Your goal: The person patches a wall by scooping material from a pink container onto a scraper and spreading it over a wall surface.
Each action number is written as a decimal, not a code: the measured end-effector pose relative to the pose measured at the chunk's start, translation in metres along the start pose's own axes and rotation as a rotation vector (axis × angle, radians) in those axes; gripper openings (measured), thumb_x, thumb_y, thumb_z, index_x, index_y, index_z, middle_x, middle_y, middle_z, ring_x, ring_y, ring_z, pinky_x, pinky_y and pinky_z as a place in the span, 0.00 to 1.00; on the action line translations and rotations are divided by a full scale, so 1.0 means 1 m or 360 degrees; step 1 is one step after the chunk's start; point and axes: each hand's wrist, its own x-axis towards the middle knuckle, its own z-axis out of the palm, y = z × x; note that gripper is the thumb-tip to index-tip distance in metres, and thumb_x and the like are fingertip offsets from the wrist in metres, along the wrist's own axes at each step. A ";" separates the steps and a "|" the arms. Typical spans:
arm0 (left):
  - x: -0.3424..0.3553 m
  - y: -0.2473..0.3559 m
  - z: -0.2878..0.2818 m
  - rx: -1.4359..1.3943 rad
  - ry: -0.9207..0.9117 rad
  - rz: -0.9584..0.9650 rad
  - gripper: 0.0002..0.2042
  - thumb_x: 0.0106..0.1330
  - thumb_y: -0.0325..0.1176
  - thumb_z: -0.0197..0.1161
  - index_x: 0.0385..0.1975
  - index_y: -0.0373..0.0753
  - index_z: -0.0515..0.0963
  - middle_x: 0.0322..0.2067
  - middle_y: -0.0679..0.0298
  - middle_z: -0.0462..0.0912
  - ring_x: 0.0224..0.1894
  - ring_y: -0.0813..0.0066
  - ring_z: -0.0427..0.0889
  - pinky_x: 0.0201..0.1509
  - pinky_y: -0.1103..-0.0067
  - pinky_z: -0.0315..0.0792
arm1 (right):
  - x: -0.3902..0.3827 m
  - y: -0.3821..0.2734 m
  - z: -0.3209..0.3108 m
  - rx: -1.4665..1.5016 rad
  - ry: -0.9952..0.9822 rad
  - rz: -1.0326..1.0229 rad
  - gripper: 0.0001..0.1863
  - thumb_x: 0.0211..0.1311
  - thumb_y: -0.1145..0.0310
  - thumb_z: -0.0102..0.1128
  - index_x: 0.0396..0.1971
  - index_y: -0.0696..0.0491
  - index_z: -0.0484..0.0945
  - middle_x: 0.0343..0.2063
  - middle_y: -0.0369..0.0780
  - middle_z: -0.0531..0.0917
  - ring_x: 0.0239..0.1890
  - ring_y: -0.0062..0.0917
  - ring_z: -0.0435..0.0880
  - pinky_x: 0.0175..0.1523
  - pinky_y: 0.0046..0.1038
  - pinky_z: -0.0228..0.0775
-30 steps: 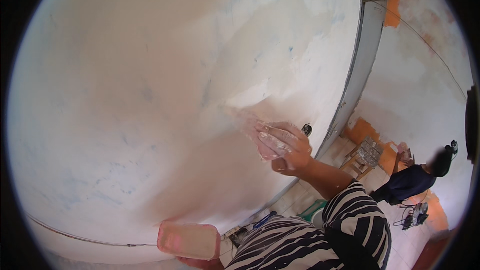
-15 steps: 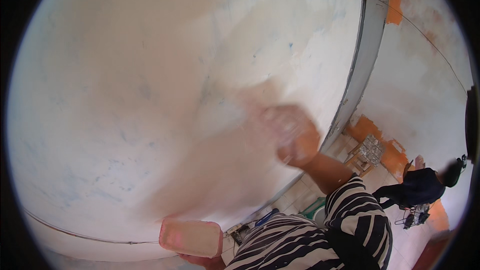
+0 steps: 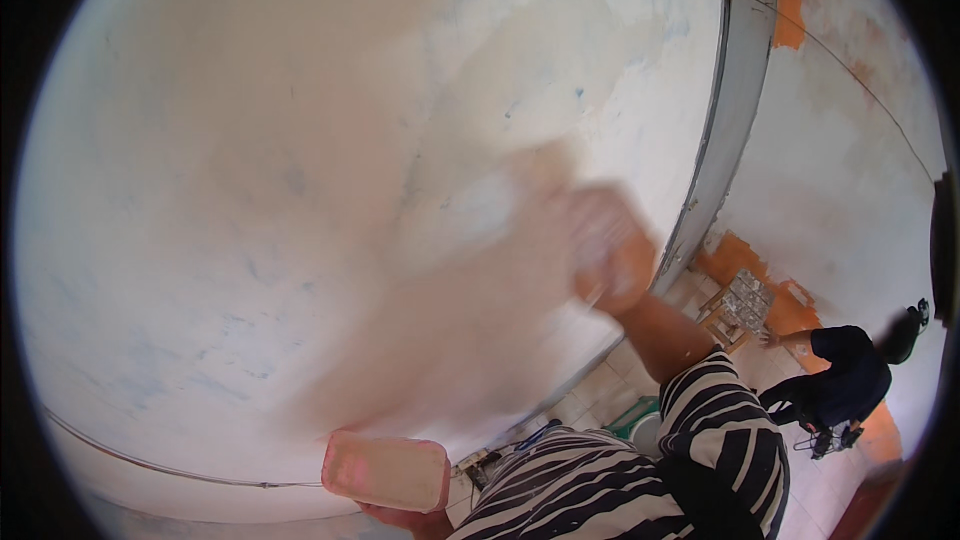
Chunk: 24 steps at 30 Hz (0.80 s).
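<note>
My left hand at the lower edge holds a pink-rimmed rectangular plastic container with pale pinkish material in it, close to the wall. My right hand is raised against the white wall, blurred by motion, its fingers bent round a flat pinkish thing that I cannot make out; in the earlier view white residue coats those fingers. The wall has beige patches and blue flecks. Its shadowed part spreads below and left of my right hand.
At right stand a grey door frame and a mottled white-and-orange wall. A co-worker in dark clothing is near a spattered wooden stool. Low down are a green item, a tiled floor and a wire along the wall.
My right hand has moved up and to the right along the wall. The container in my left hand shifted slightly. The co-worker moved a little right and now stretches an arm toward the stool.
</note>
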 end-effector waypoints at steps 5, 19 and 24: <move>-0.003 0.007 -0.001 0.0343 0.0133 0.0031 0.20 0.64 0.61 0.56 0.38 0.50 0.74 0.31 0.73 0.78 0.32 0.73 0.79 0.34 0.73 0.75 | 0.023 0.047 -0.052 -0.0798 0.0760 0.0503 0.17 0.72 0.70 0.52 0.52 0.67 0.76 0.44 0.50 0.83 0.42 0.30 0.82 0.49 0.27 0.74; 0.003 -0.013 0.021 0.0268 0.0509 0.0248 0.20 0.64 0.60 0.57 0.43 0.51 0.77 0.33 0.74 0.80 0.30 0.74 0.80 0.32 0.76 0.75 | -0.003 0.062 -0.046 -0.1035 0.0752 0.0541 0.18 0.73 0.64 0.48 0.48 0.63 0.79 0.34 0.41 0.81 0.32 0.23 0.79 0.37 0.24 0.73; -0.001 -0.004 0.035 0.0433 0.0241 0.0096 0.22 0.63 0.61 0.57 0.45 0.52 0.76 0.38 0.74 0.80 0.40 0.76 0.80 0.44 0.73 0.76 | -0.039 0.009 0.010 -0.0837 0.0013 -0.0280 0.14 0.70 0.65 0.54 0.43 0.60 0.80 0.37 0.50 0.83 0.40 0.43 0.83 0.47 0.34 0.77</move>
